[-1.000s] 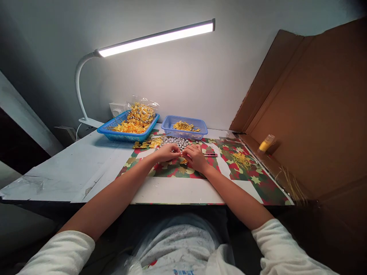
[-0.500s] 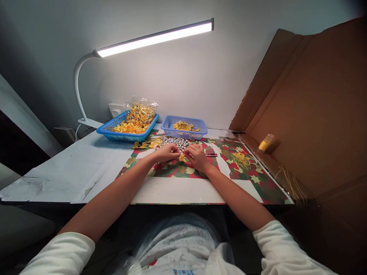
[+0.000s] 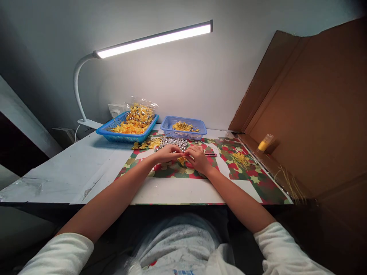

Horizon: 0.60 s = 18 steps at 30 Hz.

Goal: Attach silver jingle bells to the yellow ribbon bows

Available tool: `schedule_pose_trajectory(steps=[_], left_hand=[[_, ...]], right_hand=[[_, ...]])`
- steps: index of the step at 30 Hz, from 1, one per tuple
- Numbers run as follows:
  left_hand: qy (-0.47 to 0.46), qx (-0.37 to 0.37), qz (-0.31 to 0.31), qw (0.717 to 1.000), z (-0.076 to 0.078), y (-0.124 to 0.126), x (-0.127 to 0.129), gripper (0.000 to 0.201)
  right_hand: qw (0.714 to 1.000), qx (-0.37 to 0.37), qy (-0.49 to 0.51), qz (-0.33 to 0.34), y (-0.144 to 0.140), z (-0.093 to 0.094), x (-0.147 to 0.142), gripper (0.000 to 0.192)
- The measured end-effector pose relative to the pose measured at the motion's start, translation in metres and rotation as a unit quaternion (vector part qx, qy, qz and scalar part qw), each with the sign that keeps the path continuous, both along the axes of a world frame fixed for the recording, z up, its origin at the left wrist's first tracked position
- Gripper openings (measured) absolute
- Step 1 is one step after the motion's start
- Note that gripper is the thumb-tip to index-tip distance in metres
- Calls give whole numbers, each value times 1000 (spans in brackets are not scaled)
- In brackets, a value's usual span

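My left hand (image 3: 169, 153) and my right hand (image 3: 197, 157) meet over the patterned sheet, fingertips pinched together. A small yellow ribbon piece (image 3: 181, 161) hangs just below the touching fingertips; what exactly lies between them is too small to see. Behind the hands is a pile of shiny silver beads or bells (image 3: 173, 143). Loose yellow ribbon pieces (image 3: 150, 143) lie left of that pile. A pink object with a dark slot (image 3: 211, 155) pokes out from behind my right hand.
At the back stand a blue basket (image 3: 126, 138) heaped with yellow ribbon pieces and a smaller periwinkle basket (image 3: 183, 133). Yellow strings (image 3: 241, 159) lie to the right, near a yellow-filled bottle (image 3: 265, 143) by a cardboard wall (image 3: 315, 99). A lit lamp (image 3: 155, 40) overhangs the table.
My left fingertips have shifted slightly right, closing the small gap to my right fingertips. My right hand stays almost in place.
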<state>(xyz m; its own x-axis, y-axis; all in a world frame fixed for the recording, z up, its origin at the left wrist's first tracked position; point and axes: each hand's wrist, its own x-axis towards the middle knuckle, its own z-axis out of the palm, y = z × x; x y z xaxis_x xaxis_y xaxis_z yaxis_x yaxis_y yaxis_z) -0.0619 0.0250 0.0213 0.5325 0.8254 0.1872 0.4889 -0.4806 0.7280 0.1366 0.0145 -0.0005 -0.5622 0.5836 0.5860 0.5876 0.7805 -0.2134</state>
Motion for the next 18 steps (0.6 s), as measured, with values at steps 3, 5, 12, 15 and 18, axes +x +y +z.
schedule_pose_trajectory(steps=[3, 5, 12, 15, 18], left_hand=[[-12, -6, -3, 1000, 1, -4, 1, 32], [-10, 1, -3, 1000, 2, -5, 2, 30], [40, 62, 8, 997, 2, -4, 2, 24], [57, 83, 1, 995, 1, -2, 0, 23], [58, 80, -11, 995, 0, 0, -2, 22]], right_hand=[[1000, -2, -3, -1, -1, 0, 0, 17], [1000, -2, -4, 1, -1, 0, 0, 17], [1000, -10, -9, 3, -3, 2, 0, 17], [1000, -15, -8, 3, -5, 3, 2, 17], [1000, -16, -3, 6, -5, 3, 5, 17]])
